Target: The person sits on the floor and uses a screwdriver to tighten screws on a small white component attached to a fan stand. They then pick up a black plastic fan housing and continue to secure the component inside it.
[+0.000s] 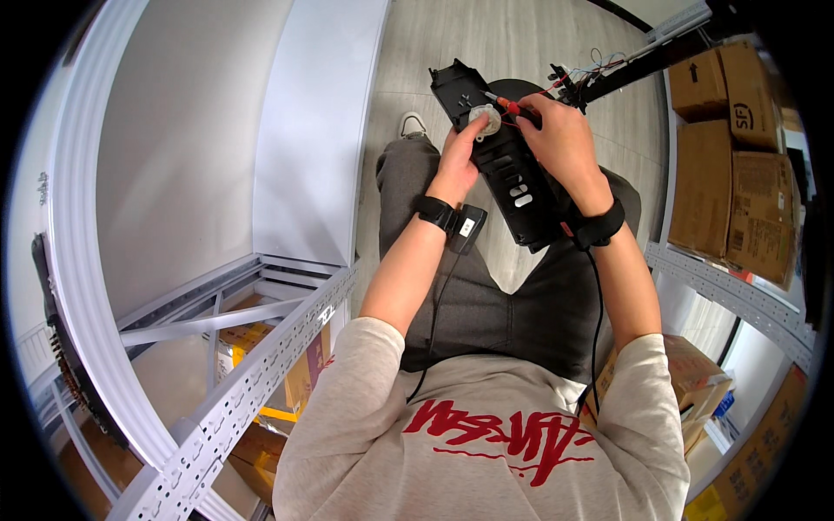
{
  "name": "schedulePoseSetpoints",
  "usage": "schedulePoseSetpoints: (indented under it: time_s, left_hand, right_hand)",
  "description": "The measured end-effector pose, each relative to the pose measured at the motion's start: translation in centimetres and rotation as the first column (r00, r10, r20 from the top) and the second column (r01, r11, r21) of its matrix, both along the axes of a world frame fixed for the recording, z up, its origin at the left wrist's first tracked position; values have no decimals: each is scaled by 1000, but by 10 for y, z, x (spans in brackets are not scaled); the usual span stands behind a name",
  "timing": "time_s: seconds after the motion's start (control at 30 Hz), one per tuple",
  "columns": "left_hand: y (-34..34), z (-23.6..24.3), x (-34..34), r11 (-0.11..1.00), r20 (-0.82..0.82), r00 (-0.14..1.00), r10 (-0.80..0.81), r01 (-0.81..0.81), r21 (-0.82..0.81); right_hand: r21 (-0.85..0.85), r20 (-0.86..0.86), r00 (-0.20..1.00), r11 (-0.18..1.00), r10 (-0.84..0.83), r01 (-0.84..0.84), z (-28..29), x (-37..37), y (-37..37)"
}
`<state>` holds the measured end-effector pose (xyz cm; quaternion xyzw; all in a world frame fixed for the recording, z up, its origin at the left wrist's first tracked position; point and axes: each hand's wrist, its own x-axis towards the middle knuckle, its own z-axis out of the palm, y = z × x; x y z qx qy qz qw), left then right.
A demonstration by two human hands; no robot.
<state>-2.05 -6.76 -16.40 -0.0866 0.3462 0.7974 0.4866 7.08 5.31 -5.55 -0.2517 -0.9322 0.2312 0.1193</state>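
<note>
A long black plastic housing with slots and cut-outs lies slantwise over my lap. On its upper half sits a round white disc-shaped part. My left hand is closed at the housing's left edge, its thumb pressed on the disc. Above the disc, my right hand grips a slim red-and-black hand tool with a metal tip pointing left; its exact kind is unclear. Thin red wires run near the fingers. Both wrists wear black straps, and a small black box is attached by the left one.
Metal shelving with parcels stands at my left, beside a pale panel. Cardboard boxes are stacked on a rack at the right. A dark bar with loose wires juts in from the upper right. Black cables hang from both wrists.
</note>
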Motion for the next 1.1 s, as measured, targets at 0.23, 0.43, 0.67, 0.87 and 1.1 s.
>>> schedulePoseSetpoints:
  time_s: [0.23,0.43,0.67,0.87,1.1]
  left_hand:
    - [0,-3,-1,1000,4,1000,1,-1,5]
    - [-1,3,2,1000,-44,999,0,2,30]
    - [0,9,5,999,-92,996,-20,24,48]
    - [-1,6,5,999,-101,994,-35,37,11]
    - [0,0,5,999,-118,992,-38,41,19]
  right_hand:
    - [-20,50,999,1000,-12,13,4,-2,-3]
    - [-21,43,999,1000,-14,15,1,-2,0]
    - [31,48,999,1000,-3,1,-4,-5,0]
    - [51,98,995,999,12,-17,4,-14,-2]
    - [62,152,988,998,2,-11,-3,-19,-3]
